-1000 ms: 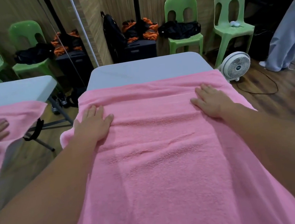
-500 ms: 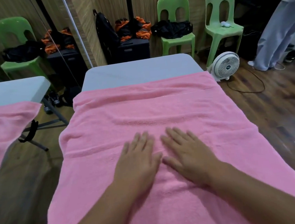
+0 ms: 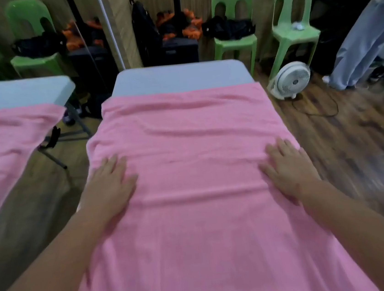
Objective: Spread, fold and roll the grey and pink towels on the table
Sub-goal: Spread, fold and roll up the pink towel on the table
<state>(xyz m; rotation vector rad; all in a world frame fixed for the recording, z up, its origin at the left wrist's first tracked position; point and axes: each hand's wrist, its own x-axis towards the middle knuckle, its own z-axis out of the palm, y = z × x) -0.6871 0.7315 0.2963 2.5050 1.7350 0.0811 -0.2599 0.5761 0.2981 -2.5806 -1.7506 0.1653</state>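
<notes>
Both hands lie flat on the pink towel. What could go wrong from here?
The pink towel overhangs both sides of the table; the left hand and right hand, flat near those edges, might drag it off sideways. Ridges cross its far half; folding now could set them in.

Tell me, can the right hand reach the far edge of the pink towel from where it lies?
Probably yes. The right hand lies flat on the towel near its right side, and only bare towel lies between it and the far edge, though it would need to stretch forward.
</notes>
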